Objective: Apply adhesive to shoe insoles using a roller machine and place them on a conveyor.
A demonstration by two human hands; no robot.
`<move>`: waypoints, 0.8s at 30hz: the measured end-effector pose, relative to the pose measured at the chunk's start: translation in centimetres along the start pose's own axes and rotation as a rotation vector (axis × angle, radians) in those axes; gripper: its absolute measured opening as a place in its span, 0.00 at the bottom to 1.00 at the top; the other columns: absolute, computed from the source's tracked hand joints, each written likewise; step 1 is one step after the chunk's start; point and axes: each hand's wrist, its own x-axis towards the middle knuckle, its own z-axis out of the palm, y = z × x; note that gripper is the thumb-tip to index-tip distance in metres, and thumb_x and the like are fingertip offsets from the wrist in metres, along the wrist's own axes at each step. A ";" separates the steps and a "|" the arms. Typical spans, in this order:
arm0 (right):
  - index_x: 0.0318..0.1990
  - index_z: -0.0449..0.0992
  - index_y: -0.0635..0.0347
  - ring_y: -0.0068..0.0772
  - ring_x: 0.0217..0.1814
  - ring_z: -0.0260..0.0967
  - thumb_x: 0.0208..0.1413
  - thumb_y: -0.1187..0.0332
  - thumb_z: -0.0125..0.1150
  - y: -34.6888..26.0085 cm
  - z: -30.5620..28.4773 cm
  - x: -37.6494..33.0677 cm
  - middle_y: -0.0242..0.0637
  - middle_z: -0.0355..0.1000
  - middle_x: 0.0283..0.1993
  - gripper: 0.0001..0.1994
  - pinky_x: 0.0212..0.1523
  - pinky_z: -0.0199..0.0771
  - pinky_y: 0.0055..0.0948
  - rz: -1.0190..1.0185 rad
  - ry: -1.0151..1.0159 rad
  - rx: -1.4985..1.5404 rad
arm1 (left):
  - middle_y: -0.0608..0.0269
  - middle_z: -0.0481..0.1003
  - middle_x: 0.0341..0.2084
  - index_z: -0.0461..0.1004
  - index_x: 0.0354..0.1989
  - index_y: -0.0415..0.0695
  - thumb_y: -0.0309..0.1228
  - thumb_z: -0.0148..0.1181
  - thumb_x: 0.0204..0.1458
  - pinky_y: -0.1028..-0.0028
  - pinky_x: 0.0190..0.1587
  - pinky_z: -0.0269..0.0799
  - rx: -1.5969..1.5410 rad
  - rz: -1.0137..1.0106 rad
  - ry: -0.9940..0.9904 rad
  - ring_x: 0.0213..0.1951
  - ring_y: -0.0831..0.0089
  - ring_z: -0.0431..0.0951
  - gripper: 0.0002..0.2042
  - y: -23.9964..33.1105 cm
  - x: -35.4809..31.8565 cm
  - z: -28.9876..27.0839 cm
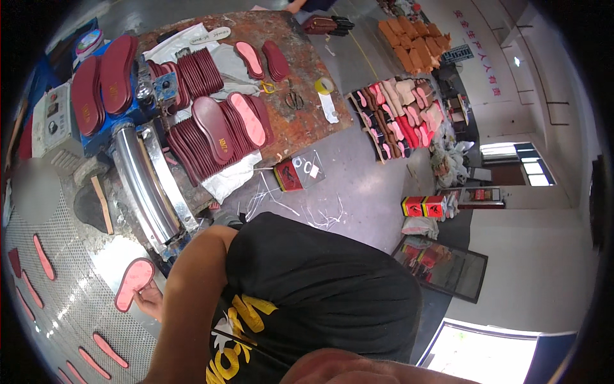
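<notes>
My right hand (151, 301) grips a pink insole (133, 281) with a dark red rim by its edge, fingers closed on it, above a perforated metal mesh surface (70, 256) at the lower left. My bent right arm hides the wrist. Several pink insoles (43, 257) lie spaced apart on the mesh; another pink insole (109, 350) lies nearer the lower edge. Beside the hand stands a machine with a shiny metal roller (146, 182). My left hand is out of view.
A worn workbench (307, 70) carries rows of dark red insoles (201, 150), a tape roll (324, 86) and scissors (293, 100). A control box (54, 118) stands at the left. A red box (288, 176) and white strips lie on the floor. Farther off are insole piles (400, 118).
</notes>
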 end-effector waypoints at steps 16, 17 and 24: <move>0.20 0.67 0.61 0.40 0.17 0.61 0.49 0.67 0.49 1.7 -6.3 -6.5 0.37 0.61 0.19 0.10 0.18 0.59 0.35 0.691 -0.738 -0.361 | 0.56 0.74 0.40 0.70 0.37 0.41 0.34 0.56 0.49 0.52 0.57 0.59 0.150 -1.049 1.410 0.49 0.57 0.70 0.11 24.5 -26.3 -42.8; 0.18 0.67 0.62 0.39 0.18 0.62 0.52 0.65 0.48 1.1 -7.3 -7.1 0.37 0.62 0.19 0.14 0.18 0.60 0.33 0.822 -0.722 -0.417 | 0.55 0.72 0.43 0.71 0.36 0.44 0.34 0.56 0.49 0.50 0.59 0.57 0.215 -1.003 1.452 0.51 0.57 0.69 0.10 25.7 -26.9 -43.3; 0.20 0.68 0.67 0.36 0.20 0.65 0.56 0.68 0.45 -0.2 -10.1 -9.8 0.41 0.65 0.20 0.15 0.23 0.62 0.29 1.067 -0.500 -0.593 | 0.53 0.68 0.47 0.66 0.44 0.43 0.37 0.53 0.51 0.47 0.60 0.54 0.404 -0.630 1.630 0.53 0.53 0.65 0.15 29.1 -23.2 -46.7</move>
